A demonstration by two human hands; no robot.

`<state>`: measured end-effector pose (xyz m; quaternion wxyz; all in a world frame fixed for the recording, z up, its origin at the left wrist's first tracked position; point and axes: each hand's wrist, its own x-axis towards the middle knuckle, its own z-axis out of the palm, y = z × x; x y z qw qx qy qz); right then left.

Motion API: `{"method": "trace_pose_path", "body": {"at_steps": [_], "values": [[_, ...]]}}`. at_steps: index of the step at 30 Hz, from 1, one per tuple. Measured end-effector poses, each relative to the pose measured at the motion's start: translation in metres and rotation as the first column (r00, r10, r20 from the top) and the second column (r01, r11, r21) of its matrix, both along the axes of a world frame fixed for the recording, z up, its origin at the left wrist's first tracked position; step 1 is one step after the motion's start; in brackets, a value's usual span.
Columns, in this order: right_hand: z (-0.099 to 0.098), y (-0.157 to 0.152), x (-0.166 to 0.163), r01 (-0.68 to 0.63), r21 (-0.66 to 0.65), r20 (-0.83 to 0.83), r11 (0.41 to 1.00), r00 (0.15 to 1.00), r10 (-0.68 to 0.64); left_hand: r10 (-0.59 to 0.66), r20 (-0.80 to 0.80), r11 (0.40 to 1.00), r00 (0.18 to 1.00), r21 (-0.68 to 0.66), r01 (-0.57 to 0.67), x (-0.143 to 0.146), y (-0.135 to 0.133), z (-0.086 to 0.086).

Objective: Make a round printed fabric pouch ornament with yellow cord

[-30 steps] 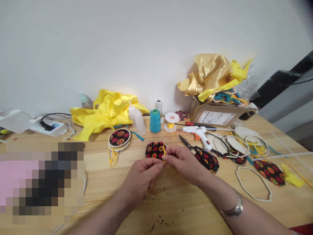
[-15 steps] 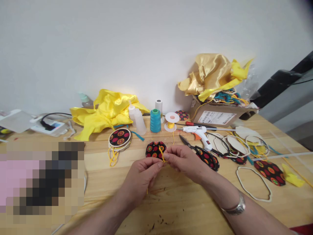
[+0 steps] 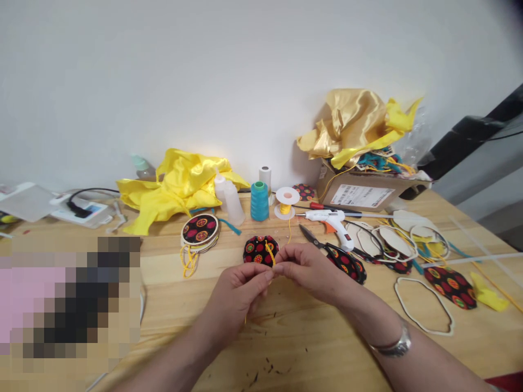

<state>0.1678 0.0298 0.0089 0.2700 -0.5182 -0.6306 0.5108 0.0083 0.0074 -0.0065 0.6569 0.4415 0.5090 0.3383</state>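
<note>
Fingertip to fingertip, my left hand (image 3: 245,288) and my right hand (image 3: 304,272) pinch a yellow cord (image 3: 270,253) between them. A loop of it rises above the fingers, and a thin tail hangs below my left hand. Just behind lies a black patterned fabric piece (image 3: 257,250) with red and orange circles, its lower right edge partly covered by the cord and fingers. Black-handled scissors (image 3: 312,237) lie beyond my right hand. The exact crossing of the cord is hidden by my fingertips.
At the back stand a teal thread cone (image 3: 259,202), a yellow cord spool (image 3: 286,204) and squeeze bottles (image 3: 232,204). A white glue gun (image 3: 333,223), wooden frames (image 3: 425,305) and a cardboard box (image 3: 355,193) are right. Yellow satin (image 3: 171,188) and a stacked round piece (image 3: 200,231) lie left.
My right fingers have closed in against my left fingertips, covering the part of the cord that showed between them. Everything else lies as before.
</note>
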Motion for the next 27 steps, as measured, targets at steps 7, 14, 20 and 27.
{"method": "trace_pose_path", "body": {"at_steps": [7, 14, 20, 27], "values": [[0.0, 0.003, 0.003, 0.075, 0.117, 0.034, 0.99, 0.996, -0.079, 0.105, -0.204, 0.955, 0.973, 0.293, -0.042, -0.004, 0.004, 0.004], [-0.003, 0.002, 0.001, 0.12, 0.232, 0.082, 0.965, 0.987, -0.142, 0.162, -0.261, 0.809, 0.952, 0.587, 0.023, -0.005, 0.0, 0.0], [-0.007, 0.0, -0.002, 0.144, 0.01, -0.168, 0.99, 0.976, -0.14, 0.087, -0.29, 0.773, 0.953, 0.623, 0.119, -0.001, -0.007, -0.011], [0.0, -0.007, -0.007, -0.02, -0.239, -0.448, 0.971, 0.889, -0.092, 0.0, -0.269, 0.83, 0.963, 0.538, 0.15, 0.0, -0.008, -0.009]]}}
